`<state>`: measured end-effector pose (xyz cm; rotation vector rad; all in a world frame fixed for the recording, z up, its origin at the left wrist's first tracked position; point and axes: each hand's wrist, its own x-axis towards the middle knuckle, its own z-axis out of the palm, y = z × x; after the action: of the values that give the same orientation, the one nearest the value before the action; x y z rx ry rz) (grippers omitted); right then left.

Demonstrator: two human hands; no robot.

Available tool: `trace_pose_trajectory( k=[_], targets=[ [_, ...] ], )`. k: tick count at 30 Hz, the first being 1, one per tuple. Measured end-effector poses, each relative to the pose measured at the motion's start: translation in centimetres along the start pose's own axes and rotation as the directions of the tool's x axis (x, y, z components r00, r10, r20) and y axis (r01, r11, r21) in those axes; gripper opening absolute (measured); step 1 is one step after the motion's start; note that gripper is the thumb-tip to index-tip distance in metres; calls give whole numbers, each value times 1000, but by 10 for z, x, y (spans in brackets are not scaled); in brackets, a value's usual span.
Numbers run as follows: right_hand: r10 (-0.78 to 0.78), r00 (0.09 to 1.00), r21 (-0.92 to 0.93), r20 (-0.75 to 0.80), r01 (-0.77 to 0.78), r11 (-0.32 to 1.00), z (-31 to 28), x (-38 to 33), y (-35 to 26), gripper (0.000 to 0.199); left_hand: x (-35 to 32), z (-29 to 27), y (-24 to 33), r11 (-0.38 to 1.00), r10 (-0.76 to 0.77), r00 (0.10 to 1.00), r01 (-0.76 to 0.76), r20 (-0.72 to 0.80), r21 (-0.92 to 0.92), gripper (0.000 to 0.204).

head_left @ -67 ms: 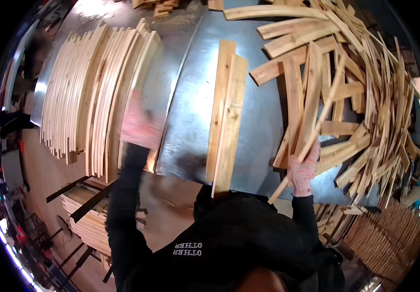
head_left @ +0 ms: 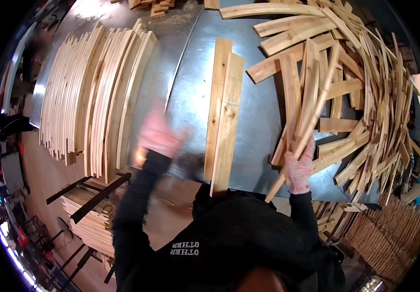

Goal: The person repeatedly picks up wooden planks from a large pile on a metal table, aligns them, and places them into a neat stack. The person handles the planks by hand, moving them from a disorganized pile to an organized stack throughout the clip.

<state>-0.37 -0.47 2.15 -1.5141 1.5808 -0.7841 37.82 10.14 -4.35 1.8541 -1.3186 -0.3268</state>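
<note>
My right hand (head_left: 299, 171), in a pale pink knit glove, is closed round a long narrow wooden strip (head_left: 321, 108). The strip slants from near the table's front edge up across a loose heap of boards (head_left: 292, 92). My left hand (head_left: 159, 136), gloved alike, is smeared by motion over the metal table. Its thumb looks spread from the fingers, and nothing shows in it. Just left of it stands a row of boards on edge (head_left: 93, 92). Between my hands, two straight boards (head_left: 230, 112) lie side by side, partly overlapping, their near ends at the table edge.
A dense pile of thin wooden strips (head_left: 382, 117) fills the table's right side. Small wood pieces (head_left: 157, 7) lie at the far edge. Below left, more boards are stacked on a dark metal rack (head_left: 100, 197); at lower right stands a large wood stack (head_left: 382, 238).
My left hand has moved right and slightly nearer, away from the row of boards on edge. My right hand keeps hold of the strip, which has shifted slightly.
</note>
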Motion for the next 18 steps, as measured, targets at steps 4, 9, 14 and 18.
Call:
trace_pose_trajectory(
  k=[4, 9, 14, 18],
  targets=[
    [-16, 969, 396, 247, -86, 914, 35, -15, 4, 82, -45, 87, 134, 757, -461, 756, 62, 464, 651, 108],
    [-81, 890, 326, 448, -78, 942, 74, -17, 36, 85, -51, 111, 101, 802, -596, 773, 561, 217, 205, 99],
    [-260, 805, 151, 534, 212, 966, 111, -28, 20, 70, -40, 112, 89, 387, -658, 631, 752, 412, -533, 65],
    [-89, 829, -428, 552, 373, 823, 30, 21, -8, 75, -33, 131, 125, 664, -670, 689, 722, 276, -192, 77]
  ],
)
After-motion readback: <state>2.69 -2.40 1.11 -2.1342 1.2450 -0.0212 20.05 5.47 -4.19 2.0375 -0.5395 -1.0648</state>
